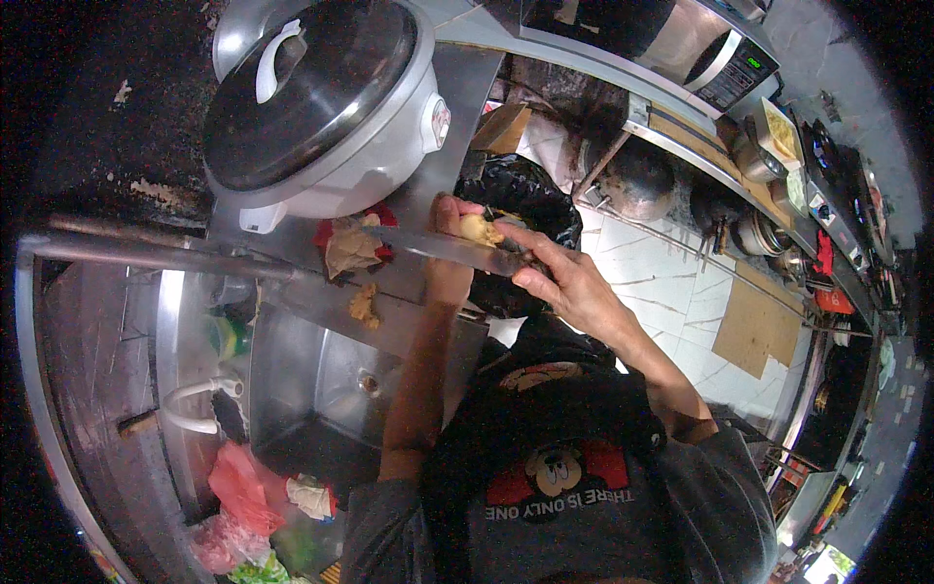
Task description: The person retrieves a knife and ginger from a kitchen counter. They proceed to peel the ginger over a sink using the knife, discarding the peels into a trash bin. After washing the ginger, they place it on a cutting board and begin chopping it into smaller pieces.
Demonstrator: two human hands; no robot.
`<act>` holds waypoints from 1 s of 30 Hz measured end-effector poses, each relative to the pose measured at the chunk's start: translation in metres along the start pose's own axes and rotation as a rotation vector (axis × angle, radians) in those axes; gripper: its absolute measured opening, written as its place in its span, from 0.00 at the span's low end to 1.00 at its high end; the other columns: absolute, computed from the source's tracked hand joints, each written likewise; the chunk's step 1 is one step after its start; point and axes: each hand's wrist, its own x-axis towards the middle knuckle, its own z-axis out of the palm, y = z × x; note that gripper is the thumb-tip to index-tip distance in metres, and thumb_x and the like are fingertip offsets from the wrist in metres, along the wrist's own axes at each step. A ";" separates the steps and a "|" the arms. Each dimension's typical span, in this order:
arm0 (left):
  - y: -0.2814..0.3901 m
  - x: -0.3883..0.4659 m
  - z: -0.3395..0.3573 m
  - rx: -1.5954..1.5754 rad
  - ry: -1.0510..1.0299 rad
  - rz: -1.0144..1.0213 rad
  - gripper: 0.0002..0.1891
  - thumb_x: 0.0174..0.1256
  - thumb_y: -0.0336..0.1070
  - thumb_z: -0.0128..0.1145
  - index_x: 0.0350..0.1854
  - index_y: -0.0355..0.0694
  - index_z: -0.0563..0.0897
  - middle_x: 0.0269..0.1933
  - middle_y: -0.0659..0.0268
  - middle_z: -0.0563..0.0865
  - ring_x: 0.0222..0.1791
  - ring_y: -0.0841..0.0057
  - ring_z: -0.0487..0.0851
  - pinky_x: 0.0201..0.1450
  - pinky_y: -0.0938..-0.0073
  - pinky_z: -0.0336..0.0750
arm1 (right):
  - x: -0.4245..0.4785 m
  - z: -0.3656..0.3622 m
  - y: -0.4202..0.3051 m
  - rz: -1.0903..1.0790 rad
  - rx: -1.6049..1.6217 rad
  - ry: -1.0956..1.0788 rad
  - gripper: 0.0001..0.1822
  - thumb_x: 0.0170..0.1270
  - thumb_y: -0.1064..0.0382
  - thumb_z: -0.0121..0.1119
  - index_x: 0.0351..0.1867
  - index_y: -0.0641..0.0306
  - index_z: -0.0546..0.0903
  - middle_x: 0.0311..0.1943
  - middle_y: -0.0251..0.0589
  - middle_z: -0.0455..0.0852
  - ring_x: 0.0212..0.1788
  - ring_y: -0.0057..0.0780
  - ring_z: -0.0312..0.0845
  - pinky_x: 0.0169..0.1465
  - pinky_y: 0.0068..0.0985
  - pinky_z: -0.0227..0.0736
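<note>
My right hand point(573, 281) is closed around the handle of a knife, whose broad metal blade point(438, 244) points left. Between the fingers of my left hand point(451, 252) is a peeled, pale yellow piece that looks like ginger point(478, 229). The blade passes just in front of this piece; whether they touch is unclear. Both hands are over the edge of a metal counter point(408, 281), beside a bin lined with a black plastic bag point(543, 193). On the counter lie a brown, knobbly piece, possibly ginger root point(364, 306), and crumpled brown paper point(354, 248) with red edges.
A large rice cooker point(357, 157) stands on the counter at upper left. Nearer me is a metal sink point(350, 365) with a white faucet point(201, 405) and plastic bags point(244, 489). A microwave point(700, 55), a wok point(638, 179) and shelves are across the tiled floor.
</note>
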 end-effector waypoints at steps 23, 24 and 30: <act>-0.006 -0.013 0.019 -0.181 0.142 -0.212 0.21 0.73 0.54 0.34 0.45 0.41 0.72 0.40 0.64 0.77 0.37 0.76 0.78 0.35 0.73 0.76 | 0.003 0.014 0.011 0.288 0.849 0.049 0.31 0.71 0.38 0.34 0.65 0.57 0.65 0.25 0.32 0.73 0.11 0.13 0.56 0.13 0.11 0.52; 0.003 -0.014 0.019 -0.044 0.143 -0.132 0.21 0.73 0.54 0.34 0.45 0.42 0.72 0.41 0.64 0.77 0.37 0.75 0.78 0.35 0.73 0.76 | 0.001 0.010 0.014 0.332 0.888 0.059 0.32 0.71 0.37 0.33 0.63 0.59 0.65 0.26 0.33 0.74 0.11 0.13 0.56 0.13 0.12 0.52; 0.008 -0.011 0.019 -0.104 0.079 -0.176 0.20 0.71 0.53 0.35 0.42 0.42 0.74 0.42 0.64 0.76 0.39 0.75 0.78 0.36 0.69 0.76 | 0.004 -0.002 0.007 0.307 0.837 -0.017 0.31 0.71 0.37 0.32 0.56 0.63 0.64 0.25 0.38 0.74 0.11 0.15 0.53 0.14 0.15 0.51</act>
